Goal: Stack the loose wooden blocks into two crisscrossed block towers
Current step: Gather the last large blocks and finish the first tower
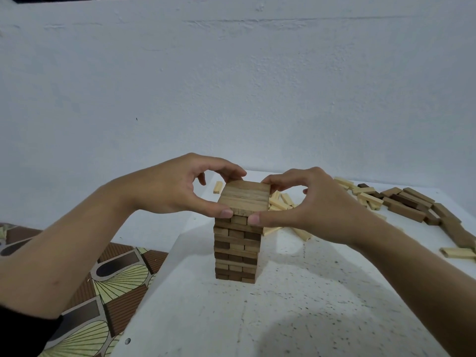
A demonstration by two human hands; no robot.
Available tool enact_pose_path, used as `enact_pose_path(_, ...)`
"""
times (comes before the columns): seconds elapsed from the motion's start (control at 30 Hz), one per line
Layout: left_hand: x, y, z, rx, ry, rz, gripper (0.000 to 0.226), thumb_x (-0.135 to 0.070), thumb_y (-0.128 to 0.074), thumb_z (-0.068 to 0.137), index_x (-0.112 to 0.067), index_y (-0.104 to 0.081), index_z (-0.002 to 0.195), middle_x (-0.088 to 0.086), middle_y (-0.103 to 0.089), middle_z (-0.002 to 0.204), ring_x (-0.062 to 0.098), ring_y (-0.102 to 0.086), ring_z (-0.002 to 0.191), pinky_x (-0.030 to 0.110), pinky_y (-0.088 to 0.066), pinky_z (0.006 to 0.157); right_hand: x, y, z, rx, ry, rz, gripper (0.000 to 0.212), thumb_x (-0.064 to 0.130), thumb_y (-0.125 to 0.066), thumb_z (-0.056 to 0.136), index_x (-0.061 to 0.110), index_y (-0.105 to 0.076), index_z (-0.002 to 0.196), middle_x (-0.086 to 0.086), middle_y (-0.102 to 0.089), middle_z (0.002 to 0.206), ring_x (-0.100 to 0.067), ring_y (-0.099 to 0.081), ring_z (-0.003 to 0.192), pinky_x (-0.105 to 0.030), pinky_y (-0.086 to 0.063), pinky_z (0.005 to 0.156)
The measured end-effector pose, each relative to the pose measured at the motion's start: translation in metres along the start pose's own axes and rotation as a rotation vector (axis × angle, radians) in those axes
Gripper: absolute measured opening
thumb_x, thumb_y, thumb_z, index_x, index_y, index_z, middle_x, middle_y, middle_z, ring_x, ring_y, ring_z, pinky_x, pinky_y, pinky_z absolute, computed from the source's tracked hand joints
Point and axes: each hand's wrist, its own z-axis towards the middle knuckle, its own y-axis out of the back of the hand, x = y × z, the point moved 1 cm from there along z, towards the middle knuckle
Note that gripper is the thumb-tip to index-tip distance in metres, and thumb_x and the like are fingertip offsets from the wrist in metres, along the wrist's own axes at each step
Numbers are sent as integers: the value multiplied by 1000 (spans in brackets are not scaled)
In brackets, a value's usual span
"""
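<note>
Block tower (235, 251), crisscrossed, of mixed light and dark wood: stood upright near the middle of the white table (296, 305). Top layer (246, 198): pinched at its left side by the left hand (175, 186), thumb set at the near corner, fingers curled over the far edge; pinched likewise at its right side by the right hand (316, 210). Loose pale blocks (279, 202): scattered behind the tower. Darker loose blocks (412, 204): heaped at far right.

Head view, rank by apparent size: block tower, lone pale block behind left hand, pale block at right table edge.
1. block tower
2. right-edge pale block
3. lone pale block: looks smaller, but it lies farther away, so true order unsure.
</note>
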Motion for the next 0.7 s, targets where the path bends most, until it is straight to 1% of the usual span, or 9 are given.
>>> enact_pose_path(0.03,0,0,0,-2,0,-2,70,-67,-71,69,-46,-55,134,-29,-60,128,1,-51,127,27,-42,95,0,0,0,-1,0,2,48,72,-77,53,51,-65,95,28,-65,106,14,-51,106,-13,-33,79)
enact_pose_path(0.13,0,0,-2,-6,1,-2,72,-67,-71,69,-44,-55,136,-29,-60,129,1,-50,128,27,-41,95,-2,-2,0,-21,-3,-12,76,75,-76,50,44,-66,119,29,-65,109,13,-53,108,-11,-33,79)
enact_pose_path(0.2,0,1,-3,-12,-5,-10,72,-65,-72,70,-41,-55,136,-29,-59,130,1,-50,129,28,-41,94,-3,-2,-1,-42,-4,-14,90,78,-74,47,40,-64,128,29,-65,109,13,-54,108,-11,-34,80)
enact_pose_path(0.27,-1,1,-4,-23,-13,-23,71,-64,-73,70,-41,-56,135,-29,-59,131,2,-50,130,30,-41,94,-5,-3,-2,-56,1,-9,99,83,-72,45,38,-62,132,29,-65,111,13,-56,107,-11,-36,80)
enact_pose_path(0.33,-1,1,-5,-43,-13,-38,68,-62,-73,72,-42,-56,135,-28,-59,131,3,-50,131,32,-43,95,-7,-3,-3,-81,-1,10,99,86,-70,46,40,-62,133,29,-66,113,15,-57,107,-14,-39,82)
enact_pose_path(0.4,-2,1,-6,-88,-11,-65,63,-62,-70,76,-43,-57,134,-26,-60,132,5,-50,131,36,-44,97,-7,-1,-4,-149,-7,68,89,82,-70,53,39,-63,131,27,-67,115,14,-58,108,-20,-44,88)
enact_pose_path(0.5,-8,1,-6,-238,-20,-146,46,-56,-65,89,-38,-61,131,-21,-63,130,8,-53,129,36,-45,98,-6,2,-7,-283,3,257,60,64,-72,73,34,-68,124,21,-72,108,9,-63,106,-25,-49,92)
enact_pose_path(0.6,-19,-4,-4,-441,-49,-203,25,-39,-62,96,-31,-68,120,-12,-68,114,11,-59,117,34,-47,92,-6,6,-10,-382,24,329,24,42,-72,87,29,-71,107,19,-72,97,3,-66,99,-22,-50,84)
enact_pose_path(0.7,-36,-12,-1,-588,-104,-128,10,-35,-65,98,-29,-70,104,-6,-63,93,18,-59,98,30,-44,84,-9,9,-16,-425,39,358,10,29,-72,90,24,-69,98,12,-72,89,-5,-68,88,-22,-53,77)
